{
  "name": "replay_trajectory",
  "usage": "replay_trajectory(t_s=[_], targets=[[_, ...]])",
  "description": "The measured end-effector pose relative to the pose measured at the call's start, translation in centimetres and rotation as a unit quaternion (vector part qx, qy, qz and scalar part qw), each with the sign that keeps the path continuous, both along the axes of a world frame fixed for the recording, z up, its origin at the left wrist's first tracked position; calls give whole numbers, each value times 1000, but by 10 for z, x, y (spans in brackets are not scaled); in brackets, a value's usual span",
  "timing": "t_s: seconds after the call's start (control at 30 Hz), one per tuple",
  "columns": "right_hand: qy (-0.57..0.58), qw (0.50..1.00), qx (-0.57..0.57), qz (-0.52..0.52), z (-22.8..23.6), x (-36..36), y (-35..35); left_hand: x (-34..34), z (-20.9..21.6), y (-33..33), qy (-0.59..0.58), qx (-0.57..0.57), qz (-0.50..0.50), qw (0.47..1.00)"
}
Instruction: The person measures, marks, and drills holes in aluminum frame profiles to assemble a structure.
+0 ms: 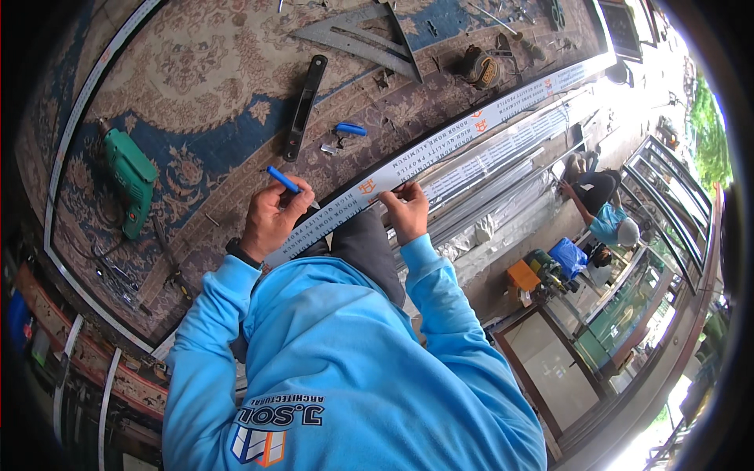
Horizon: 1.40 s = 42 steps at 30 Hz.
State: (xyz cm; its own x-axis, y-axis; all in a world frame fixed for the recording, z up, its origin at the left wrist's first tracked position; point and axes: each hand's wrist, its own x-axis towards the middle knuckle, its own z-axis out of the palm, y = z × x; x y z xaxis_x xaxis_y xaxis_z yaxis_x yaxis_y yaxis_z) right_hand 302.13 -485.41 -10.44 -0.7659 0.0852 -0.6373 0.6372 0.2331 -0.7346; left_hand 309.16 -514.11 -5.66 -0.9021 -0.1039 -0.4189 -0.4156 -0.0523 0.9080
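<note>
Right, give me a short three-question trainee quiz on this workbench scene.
1. True or false: the left hand holds a blue marker.
2. What does the right hand touch? A) the green drill B) the long wrapped aluminium profile C) the metal square
3. Fill in: the bench is covered with a patterned ____.

Key: 1 true; 2 B; 3 carpet.
</note>
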Motion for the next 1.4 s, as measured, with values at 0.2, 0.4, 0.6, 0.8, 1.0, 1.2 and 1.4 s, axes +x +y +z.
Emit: replay_trajectory(t_s=[0.2, 0.4, 0.6, 0.8, 1.0, 1.2, 1.4], targets=[[-9, 999, 35, -30, 1, -30, 14, 4, -1, -3, -5, -2, 17, 1000], [-21, 998, 0, -56, 10, -59, 28, 4, -1, -5, -8, 4, 15, 1000], [-22, 997, 39, -64, 9, -82, 40, 4, 1, -6, -4, 4, 12, 1000], [-25, 996, 25, -87, 5, -110, 59, 3, 4, -6, -6, 0, 9, 1000], [-69, 992, 1, -107, 6, -112, 61, 2, 5, -5, -11, -12, -4, 1000], [-85, 990, -31, -112, 6, -84, 41, -2, 1, 3, -1, -1, 9, 1000], [-95, 990, -30, -98, 14, -52, 18, -4, 2, 1, 8, -13, -5, 1000]])
